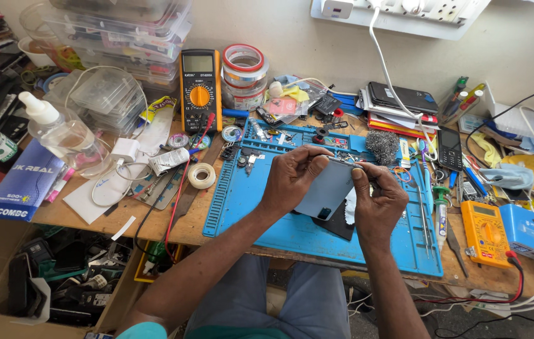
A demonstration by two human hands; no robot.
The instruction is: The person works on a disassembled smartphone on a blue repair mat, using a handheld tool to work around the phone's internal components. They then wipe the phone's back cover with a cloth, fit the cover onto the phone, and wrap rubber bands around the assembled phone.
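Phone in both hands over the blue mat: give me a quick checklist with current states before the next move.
1. Left hand grips the phone at its upper left edge: ok.
2. Right hand on the phone's upper right corner, fingertips pinched there: ok.
3. Phone held above the blue mat, not over the desk edge: ok.
4. Whether the right hand holds a small tool or part: cannot tell.
5. Tweezers lie on the mat to the right of the right hand: ok.
6. Desk around the mat crowded with cables and meters: not ok.
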